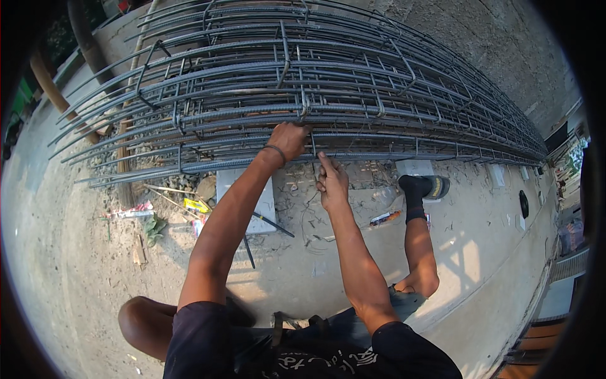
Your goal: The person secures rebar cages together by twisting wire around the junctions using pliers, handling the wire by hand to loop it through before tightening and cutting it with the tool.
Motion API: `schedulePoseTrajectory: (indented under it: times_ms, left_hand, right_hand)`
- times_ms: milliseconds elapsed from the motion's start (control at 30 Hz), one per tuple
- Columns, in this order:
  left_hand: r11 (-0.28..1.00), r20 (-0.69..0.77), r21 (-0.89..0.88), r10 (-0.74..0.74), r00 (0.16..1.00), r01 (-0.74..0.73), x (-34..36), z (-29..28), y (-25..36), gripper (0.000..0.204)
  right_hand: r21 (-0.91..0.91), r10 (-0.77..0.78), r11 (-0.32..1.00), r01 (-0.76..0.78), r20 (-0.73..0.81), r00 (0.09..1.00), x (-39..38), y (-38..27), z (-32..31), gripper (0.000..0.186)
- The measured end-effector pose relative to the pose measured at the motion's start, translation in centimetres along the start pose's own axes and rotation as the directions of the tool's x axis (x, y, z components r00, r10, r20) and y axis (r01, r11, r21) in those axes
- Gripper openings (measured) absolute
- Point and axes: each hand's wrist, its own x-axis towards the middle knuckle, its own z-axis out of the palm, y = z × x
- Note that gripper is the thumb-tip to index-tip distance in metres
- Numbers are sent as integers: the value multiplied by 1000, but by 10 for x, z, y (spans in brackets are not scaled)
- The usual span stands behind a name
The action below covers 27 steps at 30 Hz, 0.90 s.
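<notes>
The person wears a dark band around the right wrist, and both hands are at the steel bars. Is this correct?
Not quite: the head view shows the dark band on the wrist of the left hand, not the right hand. Both hands are indeed at the steel bars.

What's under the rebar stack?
Pale slabs and stones show along the near edge; farther in, the rebar covers whatever lies beneath, so that can't be seen.

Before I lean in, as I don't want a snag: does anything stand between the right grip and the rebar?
Nothing visible does. The right grip is at the lower edge of the rebar; the left grip is to its left, not between.
</notes>
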Motion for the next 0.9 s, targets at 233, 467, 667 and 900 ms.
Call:
schedulePoseTrajectory:
  times_ms: [233, 467, 667, 900]
  left_hand:
    - [997, 27, -73, -21, 999, 23, 7, -5, -1, 28]
    - [994, 29, -86, -63, 998, 65, 7, 7, -9, 30]
    - [997, 32, -25, -70, 997, 71, 8, 9, -8, 33]
    - [997, 0, -1, -83, 997, 83, 7, 8, -5, 34]
  right_hand:
    - [-167, -396, 902, 398, 45, 917, -85, -52, -37, 40]
    - [-788, -357, 429, 442, 301, 884, -104, -115, -94, 20]
    - [-857, -485, 35, 514, 436, 759, -92, -120, -88, 20]
    - [-827, -517, -206, 523, 546, 660, -73, -99, -79, 21]
